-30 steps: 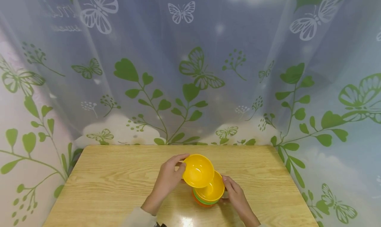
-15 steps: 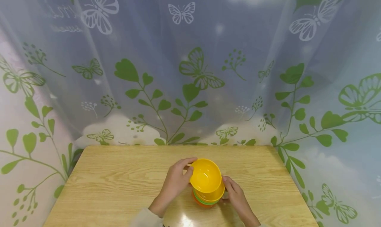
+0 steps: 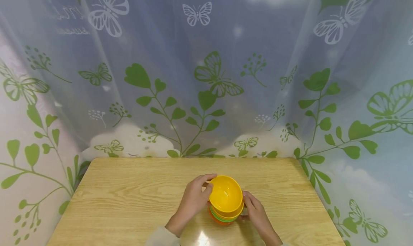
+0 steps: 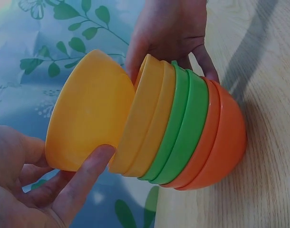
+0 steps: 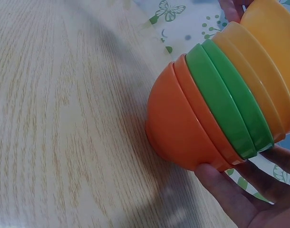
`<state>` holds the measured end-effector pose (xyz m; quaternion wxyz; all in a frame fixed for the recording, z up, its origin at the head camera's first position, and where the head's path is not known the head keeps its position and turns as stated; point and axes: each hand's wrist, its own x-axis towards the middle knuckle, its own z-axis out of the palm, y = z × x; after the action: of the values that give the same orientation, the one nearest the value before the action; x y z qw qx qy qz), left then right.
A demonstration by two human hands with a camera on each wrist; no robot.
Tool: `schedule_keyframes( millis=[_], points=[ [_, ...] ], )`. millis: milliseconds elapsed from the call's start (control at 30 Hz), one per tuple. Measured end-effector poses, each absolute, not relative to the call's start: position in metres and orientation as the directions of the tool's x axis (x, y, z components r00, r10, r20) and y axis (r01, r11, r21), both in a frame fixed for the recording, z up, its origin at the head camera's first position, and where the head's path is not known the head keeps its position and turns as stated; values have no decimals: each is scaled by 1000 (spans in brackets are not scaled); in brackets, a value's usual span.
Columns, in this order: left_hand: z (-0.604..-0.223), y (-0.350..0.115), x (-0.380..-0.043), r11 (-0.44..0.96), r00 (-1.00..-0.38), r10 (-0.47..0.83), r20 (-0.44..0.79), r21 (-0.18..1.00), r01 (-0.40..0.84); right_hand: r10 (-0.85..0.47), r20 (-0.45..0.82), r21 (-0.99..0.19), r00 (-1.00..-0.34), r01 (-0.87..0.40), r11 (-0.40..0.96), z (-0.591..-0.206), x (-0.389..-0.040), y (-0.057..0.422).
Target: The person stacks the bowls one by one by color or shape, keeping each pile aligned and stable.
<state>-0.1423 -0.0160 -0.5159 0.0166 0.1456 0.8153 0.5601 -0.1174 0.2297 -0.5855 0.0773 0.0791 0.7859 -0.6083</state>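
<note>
My left hand (image 3: 193, 197) pinches a yellow bowl (image 3: 225, 195) by its left rim. In the left wrist view this bowl (image 4: 90, 111) is tilted, overlapping the mouth of a stack of nested bowls (image 4: 190, 128). Yellow bowls (image 5: 254, 71) are uppermost in the stack, green ones (image 5: 230, 97) in the middle and orange ones (image 5: 178, 114) at the bottom. My right hand (image 3: 258, 212) holds the stack at its right side. In the right wrist view the thumb lies against the orange bowl, with the fingers along the stack's side.
The stack stands on a wood-grain table (image 3: 135, 188). Behind the table and along both sides hangs a curtain (image 3: 167, 95) printed with butterflies and green leaves. Light glints off the table (image 3: 202, 237) near its front.
My left hand has carried the yellow bowl right and toward me, from the stack's upper left to over its mouth. The right hand and the stack have stayed in place.
</note>
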Motion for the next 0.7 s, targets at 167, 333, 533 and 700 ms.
schedule_keyframes(
  millis=[167, 333, 533, 700],
  points=[
    [-515, -14, -141, 355, -956, 253, 149, 905, 235, 26, -214, -945, -976, 214, 248, -585, -117, 229],
    [-517, -12, -142, 388, -956, 246, 162, 887, 250, 23, -210, -946, -977, 210, 249, -584, -116, 229],
    [-522, -10, -141, 370, -956, 261, 136, 900, 229, 17, -215, -943, -977, 212, 258, -584, -117, 230],
    [-524, -8, -141, 383, -961, 254, 108, 901, 202, 23, -217, -944, -976, 216, 249, -586, -117, 230]
  ],
)
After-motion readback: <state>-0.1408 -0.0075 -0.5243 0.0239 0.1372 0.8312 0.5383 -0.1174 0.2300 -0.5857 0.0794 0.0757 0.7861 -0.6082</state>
